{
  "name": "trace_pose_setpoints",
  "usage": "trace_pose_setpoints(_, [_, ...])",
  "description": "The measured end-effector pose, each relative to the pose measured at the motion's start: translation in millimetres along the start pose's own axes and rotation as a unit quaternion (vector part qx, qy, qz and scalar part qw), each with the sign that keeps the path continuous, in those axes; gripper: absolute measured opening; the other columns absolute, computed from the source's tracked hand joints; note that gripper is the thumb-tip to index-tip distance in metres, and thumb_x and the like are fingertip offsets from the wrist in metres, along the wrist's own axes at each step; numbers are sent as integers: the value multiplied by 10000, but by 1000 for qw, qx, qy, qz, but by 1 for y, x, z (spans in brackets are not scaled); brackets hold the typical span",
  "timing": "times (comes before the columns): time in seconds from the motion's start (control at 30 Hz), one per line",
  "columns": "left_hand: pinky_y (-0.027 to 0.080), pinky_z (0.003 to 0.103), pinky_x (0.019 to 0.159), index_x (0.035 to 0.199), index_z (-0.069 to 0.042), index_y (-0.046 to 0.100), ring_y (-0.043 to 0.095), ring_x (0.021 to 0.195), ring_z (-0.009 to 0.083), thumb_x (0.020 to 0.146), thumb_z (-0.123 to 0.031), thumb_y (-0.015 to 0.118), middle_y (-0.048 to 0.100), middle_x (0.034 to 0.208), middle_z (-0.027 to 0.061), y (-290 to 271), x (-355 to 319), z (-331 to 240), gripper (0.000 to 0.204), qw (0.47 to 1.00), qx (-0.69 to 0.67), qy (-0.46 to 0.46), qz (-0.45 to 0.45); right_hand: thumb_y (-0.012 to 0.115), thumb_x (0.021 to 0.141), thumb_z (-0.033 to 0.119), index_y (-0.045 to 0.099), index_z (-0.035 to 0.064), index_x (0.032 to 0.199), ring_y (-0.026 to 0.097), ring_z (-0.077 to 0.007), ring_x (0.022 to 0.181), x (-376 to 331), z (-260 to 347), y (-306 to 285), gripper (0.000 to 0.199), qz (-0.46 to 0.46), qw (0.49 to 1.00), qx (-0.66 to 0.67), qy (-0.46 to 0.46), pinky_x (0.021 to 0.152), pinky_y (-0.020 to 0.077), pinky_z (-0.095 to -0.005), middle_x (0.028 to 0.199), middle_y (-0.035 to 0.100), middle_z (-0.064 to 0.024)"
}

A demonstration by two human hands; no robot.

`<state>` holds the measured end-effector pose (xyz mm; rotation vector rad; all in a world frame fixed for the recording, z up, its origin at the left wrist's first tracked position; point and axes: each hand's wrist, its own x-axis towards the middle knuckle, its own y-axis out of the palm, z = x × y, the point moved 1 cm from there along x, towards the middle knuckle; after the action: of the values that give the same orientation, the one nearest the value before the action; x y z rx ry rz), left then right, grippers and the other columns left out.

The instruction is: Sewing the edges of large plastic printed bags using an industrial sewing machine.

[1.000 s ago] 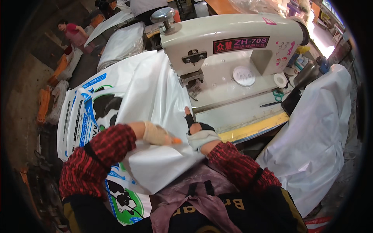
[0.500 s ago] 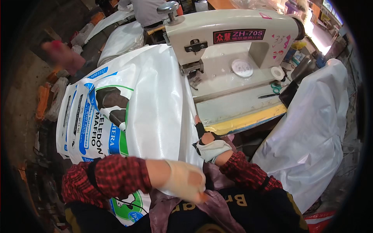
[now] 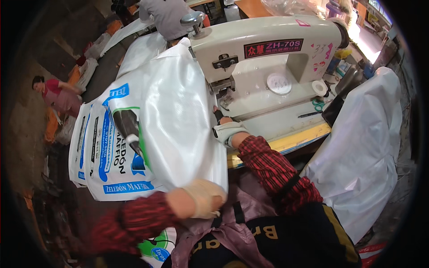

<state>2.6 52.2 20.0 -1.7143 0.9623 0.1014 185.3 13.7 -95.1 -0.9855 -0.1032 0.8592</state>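
A large white woven sack [image 3: 178, 116] lies draped over the left end of a cream industrial sewing machine [image 3: 272, 58]. My left hand [image 3: 203, 196], in a pale glove, grips the sack's near bottom corner close to my body. My right hand [image 3: 225, 129], in a fingerless glove, presses on the sack's right edge just below the machine's needle area [image 3: 221, 91]. Both sleeves are red plaid.
Printed white sacks with blue and green markings [image 3: 107, 152] hang in a stack at the left. A heap of white sacks [image 3: 362, 147] stands at the right. Scissors [image 3: 318, 104] and a tape roll [image 3: 319, 88] lie on the machine table. Two other people work beyond, at the far left [image 3: 56, 91] and top [image 3: 165, 15].
My left hand pulled the sack's near corner down toward my body. My right hand slid up the sack's edge toward the needle. The camera view shifted downward.
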Motion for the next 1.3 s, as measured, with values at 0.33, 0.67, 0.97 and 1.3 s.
trace_pose_setpoints(0.33, [474, 424, 621, 740, -82, 639, 599, 715, 349, 656, -291, 638, 619, 728, 138, -30, 3, -17, 226, 984, 0, -19, 176, 458, 844, 236, 162, 112, 1394, 588, -406, 830, -94, 0, 31, 637, 112, 988, -70, -84, 712, 481, -437, 1012, 565, -274])
trace_pose_setpoints(0.67, [445, 400, 620, 667, -122, 651, 613, 611, 285, 645, -285, 665, 623, 635, 102, -24, 14, 8, 165, 992, 117, -42, -13, 424, 847, 282, 178, 183, 1342, 603, -378, 817, -25, 31, -34, 562, 61, 987, 96, 110, 726, 487, -469, 957, 588, -239])
trace_pose_setpoints(0.97, [496, 393, 654, 876, -73, 625, 631, 797, 308, 687, -169, 594, 642, 843, 158, 5, 19, -5, 214, 999, -30, 2, 11, 437, 837, 247, 432, 169, 1229, 595, -399, 758, -69, -24, 55, 399, -59, 995, 9, -75, 639, 463, -490, 874, 596, -217])
trace_pose_setpoints(1.3, [472, 409, 537, 713, -124, 667, 620, 664, 318, 639, -273, 678, 622, 669, 121, -32, 11, -16, 166, 992, 50, -56, 106, 501, 842, 243, 332, 81, 1274, 621, -339, 856, -7, 20, -22, 491, -28, 996, -80, 22, 692, 507, -441, 960, 615, -212])
